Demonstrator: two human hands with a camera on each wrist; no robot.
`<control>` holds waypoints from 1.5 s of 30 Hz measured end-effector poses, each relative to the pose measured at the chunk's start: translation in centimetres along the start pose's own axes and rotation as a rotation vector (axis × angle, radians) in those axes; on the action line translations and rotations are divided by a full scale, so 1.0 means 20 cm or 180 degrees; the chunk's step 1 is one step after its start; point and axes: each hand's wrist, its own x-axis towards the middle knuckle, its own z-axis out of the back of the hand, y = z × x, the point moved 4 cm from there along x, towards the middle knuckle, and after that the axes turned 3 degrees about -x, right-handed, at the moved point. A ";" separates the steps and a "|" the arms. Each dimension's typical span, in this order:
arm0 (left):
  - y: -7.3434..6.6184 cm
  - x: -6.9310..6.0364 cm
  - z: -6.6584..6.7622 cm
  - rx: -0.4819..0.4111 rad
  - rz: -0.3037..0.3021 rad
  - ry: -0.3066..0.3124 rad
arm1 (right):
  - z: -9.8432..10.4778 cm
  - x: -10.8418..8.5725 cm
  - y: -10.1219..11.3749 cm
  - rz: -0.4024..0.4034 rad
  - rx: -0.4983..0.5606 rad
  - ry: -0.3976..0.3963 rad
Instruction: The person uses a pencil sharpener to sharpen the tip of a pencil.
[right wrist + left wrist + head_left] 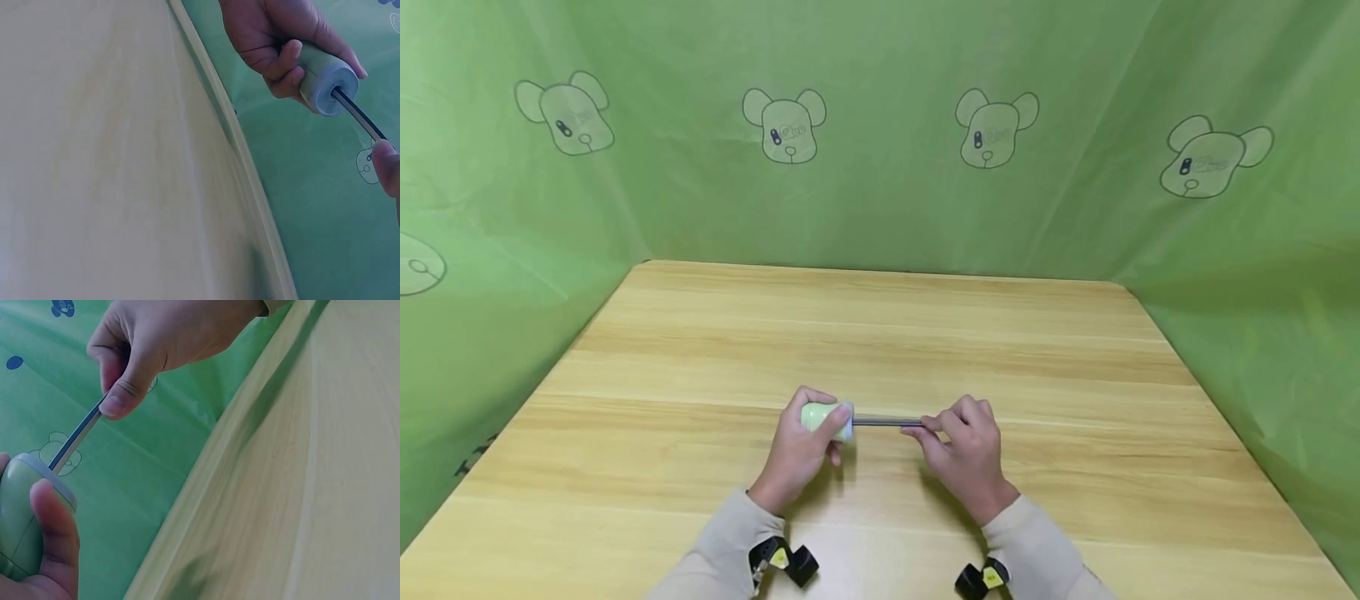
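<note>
A light green pencil sharpener [817, 415] with a pale grey-blue end lies in my left hand [797, 454], above the table. The left fingers and thumb wrap round its body. A dark pencil with pale stripes [886, 422] stands in the hole of that grey end, as the right wrist view shows at the sharpener's face [325, 94]. My right hand [967, 454] pinches the pencil's far end between thumb and fingers. In the left wrist view the pencil [75, 440] runs straight from the sharpener to the right fingertips. Its inserted tip is hidden.
The wooden table [880, 333] spreads beneath and beyond both hands. A green curtain [880, 208] printed with bear heads hangs behind it and at both sides. Black wrist cameras, one on the left sleeve [722, 542] and one on the right sleeve [1045, 550], sit near the table's front.
</note>
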 end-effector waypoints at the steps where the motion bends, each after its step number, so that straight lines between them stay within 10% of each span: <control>1: 0.00 0.00 0.00 0.0013 0.0002 0.0004 | 0.00 0.00 0.00 -0.0003 0.0006 0.0014; 10: -0.01 -0.01 0.00 0.0163 -0.0061 0.0087 | 0.00 0.01 0.00 -0.0590 0.0026 0.0705; 15: -0.02 -0.02 0.00 0.0353 -0.0294 0.0200 | -0.01 0.03 -0.04 -0.1624 0.0417 0.1531; 20: -0.04 -0.03 -0.02 0.0918 -0.1291 0.0477 | 0.00 0.02 -0.09 -0.2899 0.1188 0.2454; 24: -0.06 -0.06 -0.05 0.1247 -0.2080 0.0693 | 0.01 -0.02 -0.13 -0.3380 0.1596 0.2898; 35: -0.04 -0.03 -0.03 0.1051 -0.1496 0.0160 | 0.00 -0.01 -0.07 -0.2080 -0.0129 0.2075; 45: -0.03 -0.01 -0.01 0.0387 -0.0361 0.0032 | 0.00 0.01 0.05 -0.1256 -0.0173 0.1086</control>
